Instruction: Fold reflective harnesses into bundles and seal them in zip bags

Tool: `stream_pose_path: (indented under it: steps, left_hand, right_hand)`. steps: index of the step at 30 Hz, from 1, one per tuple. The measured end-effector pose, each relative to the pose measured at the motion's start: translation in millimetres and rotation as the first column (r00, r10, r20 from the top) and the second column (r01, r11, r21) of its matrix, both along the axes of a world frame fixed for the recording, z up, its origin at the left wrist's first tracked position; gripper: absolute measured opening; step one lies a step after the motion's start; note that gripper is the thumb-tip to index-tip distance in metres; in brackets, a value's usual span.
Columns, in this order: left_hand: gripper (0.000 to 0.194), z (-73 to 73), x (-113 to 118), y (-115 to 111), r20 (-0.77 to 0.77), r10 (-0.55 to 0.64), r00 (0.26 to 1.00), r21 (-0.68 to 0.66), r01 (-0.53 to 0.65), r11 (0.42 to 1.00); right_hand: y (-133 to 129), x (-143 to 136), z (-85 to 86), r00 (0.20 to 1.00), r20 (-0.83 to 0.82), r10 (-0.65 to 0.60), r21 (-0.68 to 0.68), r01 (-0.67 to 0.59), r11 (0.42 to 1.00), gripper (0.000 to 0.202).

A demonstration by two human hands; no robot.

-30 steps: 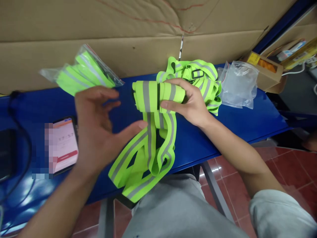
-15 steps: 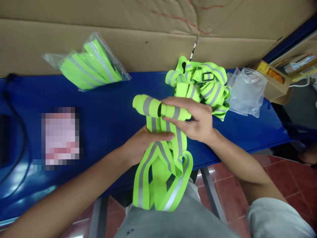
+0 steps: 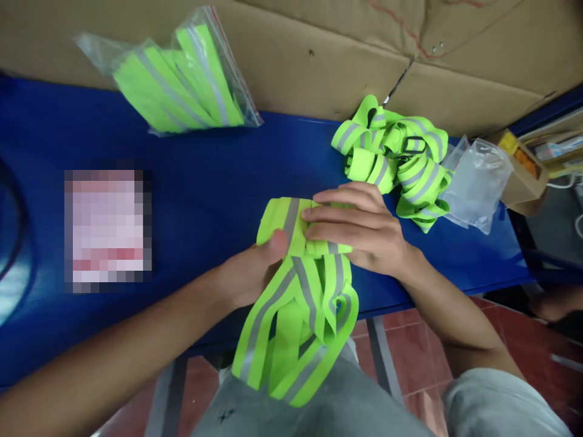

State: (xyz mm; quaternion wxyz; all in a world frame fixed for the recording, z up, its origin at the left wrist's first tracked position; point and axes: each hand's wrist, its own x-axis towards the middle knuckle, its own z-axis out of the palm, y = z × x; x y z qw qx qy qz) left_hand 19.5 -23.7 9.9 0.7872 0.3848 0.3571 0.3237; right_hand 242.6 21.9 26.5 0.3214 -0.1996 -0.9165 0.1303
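Observation:
My left hand (image 3: 255,267) grips a neon-yellow reflective strap (image 3: 294,315) with a grey stripe, its thumb on top and its fingers hidden underneath. Across the upper folded part of the same strap lie the fingers of my right hand (image 3: 364,230), closed over it from the right. Both hands are just above the table's front part. Below them the loose loops hang down over my lap. Beyond my right hand sits a tangled pile of matching straps (image 3: 396,152), with a black buckle (image 3: 413,145) showing.
A clear zip bag (image 3: 182,85) of folded neon straps leans on the cardboard wall (image 3: 291,54). Empty plastic bags (image 3: 478,182) and an open carton (image 3: 523,170) stand at the right. A blurred-out pinkish item (image 3: 107,224) lies left on the blue table (image 3: 204,176).
The folded part of the strap has turned flatter towards me. My right hand's fingers now lie over it, and my left thumb has moved up to its left part. The view has shifted.

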Motion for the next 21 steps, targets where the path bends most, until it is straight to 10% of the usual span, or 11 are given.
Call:
stream_pose_path:
  steps: [6,10,14,21]
  left_hand:
    - [0.043,8.2,2.3,5.3,0.197,0.018,0.98,-0.349,0.053,0.936]
    - [0.048,12.1,4.6,2.4,0.156,0.085,0.984,-0.294,-0.036,0.955]
    - [0.053,12.5,8.5,-2.1,0.072,0.124,0.99,-0.281,-0.099,0.955]
    - [0.047,11.4,6.6,-1.0,0.213,0.083,0.974,-0.389,0.006,0.921]
  right_hand:
    - [-3.3,1.6,25.6,0.996,-0.016,0.084,-0.476,-0.081,0.876,0.064]
    - [0.3,0.7,14.3,0.97,-0.162,-0.18,-0.646,0.034,0.763,0.061]
    - [2.4,-2.1,3.3,0.975,-0.108,-0.193,-0.818,0.023,0.575,0.053]
    - [-11.5,-13.2,8.2,0.895,-0.253,-0.368,-0.639,0.131,0.758,0.042]
